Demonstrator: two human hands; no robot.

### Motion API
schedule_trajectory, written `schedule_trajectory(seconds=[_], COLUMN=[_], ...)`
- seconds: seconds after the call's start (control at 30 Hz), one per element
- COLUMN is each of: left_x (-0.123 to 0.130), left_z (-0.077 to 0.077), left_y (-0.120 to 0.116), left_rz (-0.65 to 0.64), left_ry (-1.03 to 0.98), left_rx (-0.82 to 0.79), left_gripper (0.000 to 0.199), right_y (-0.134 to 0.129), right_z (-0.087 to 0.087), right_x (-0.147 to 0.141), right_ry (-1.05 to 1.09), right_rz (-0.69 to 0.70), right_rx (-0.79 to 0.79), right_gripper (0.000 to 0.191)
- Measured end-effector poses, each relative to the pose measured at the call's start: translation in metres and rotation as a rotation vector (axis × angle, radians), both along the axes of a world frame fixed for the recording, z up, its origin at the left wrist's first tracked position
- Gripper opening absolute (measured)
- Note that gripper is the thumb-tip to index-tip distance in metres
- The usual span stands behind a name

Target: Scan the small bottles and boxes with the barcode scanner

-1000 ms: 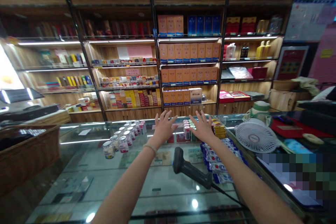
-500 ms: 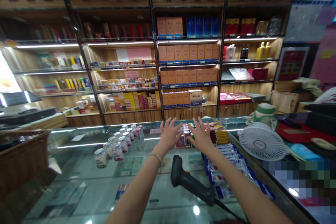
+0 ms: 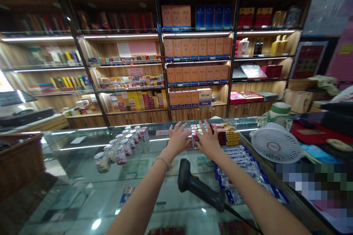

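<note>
A person's bare arms reach forward over a glass tabletop (image 3: 91, 194) in a shop. The left hand (image 3: 178, 139), with a pale band (image 3: 164, 162) at its wrist, and the right hand (image 3: 209, 141) are side by side, a narrow gap between them. Each grip is wide open, fingers spread, and appears to hold nothing. Small pink-and-green containers (image 3: 193, 132) stand between and beyond the hands, nearest the right one; whether its fingers touch them is unclear. Just right of that hand sit yellow-and-red packs (image 3: 232, 138), stacked.

Nearer the viewer, a dark handheld scanner (image 3: 202, 188) lies between the forearms, its cable trailing right. Overlapping blue-and-white packets (image 3: 242, 170) lie beside and partly behind the right forearm. To the left, silver-lidded jars (image 3: 120, 156) form rows running away from the viewer. A white fan (image 3: 275, 145) and a green-and-white jug (image 3: 279, 113) are at right; a wicker basket (image 3: 20, 170) is at far left. Lit wooden shelves with orange boxes (image 3: 194, 49) fill the background.
</note>
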State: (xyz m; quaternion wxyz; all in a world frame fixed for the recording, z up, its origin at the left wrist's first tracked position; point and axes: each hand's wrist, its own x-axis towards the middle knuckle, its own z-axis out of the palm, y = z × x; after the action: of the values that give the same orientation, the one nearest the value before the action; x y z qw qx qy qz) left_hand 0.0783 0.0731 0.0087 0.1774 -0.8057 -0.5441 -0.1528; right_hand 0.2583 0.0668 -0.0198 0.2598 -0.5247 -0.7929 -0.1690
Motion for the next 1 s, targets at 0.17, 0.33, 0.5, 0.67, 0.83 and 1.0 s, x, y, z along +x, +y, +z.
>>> schedule_trajectory(seconds=[0.17, 0.33, 0.5, 0.67, 0.83, 1.0], left_x=[0.001, 0.003, 0.005, 0.006, 0.005, -0.002], left_z=[-0.001, 0.000, 0.000, 0.001, 0.012, 0.034], left_y=[0.001, -0.001, -0.002, -0.004, -0.010, -0.021], left_rz=[-0.015, -0.040, -0.064, -0.092, -0.099, -0.083], left_ry=[-0.012, -0.064, -0.123, -0.135, -0.176, -0.224], left_rx=[0.001, 0.022, 0.042, 0.075, 0.104, 0.137], left_gripper=[0.032, 0.027, 0.014, 0.008, 0.008, 0.009], right_y=[-0.001, 0.001, 0.004, 0.002, -0.004, -0.013], right_z=[0.000, -0.001, -0.004, -0.003, 0.009, 0.038], right_x=[-0.002, -0.002, -0.001, -0.001, -0.002, -0.003], right_ry=[0.013, 0.077, 0.172, 0.167, 0.160, 0.171], right_rz=[-0.004, -0.007, 0.022, 0.031, 0.030, 0.074], right_rx=[-0.013, -0.001, 0.031, 0.029, 0.072, 0.090], right_gripper=[0.046, 0.034, 0.019, 0.015, 0.019, 0.019])
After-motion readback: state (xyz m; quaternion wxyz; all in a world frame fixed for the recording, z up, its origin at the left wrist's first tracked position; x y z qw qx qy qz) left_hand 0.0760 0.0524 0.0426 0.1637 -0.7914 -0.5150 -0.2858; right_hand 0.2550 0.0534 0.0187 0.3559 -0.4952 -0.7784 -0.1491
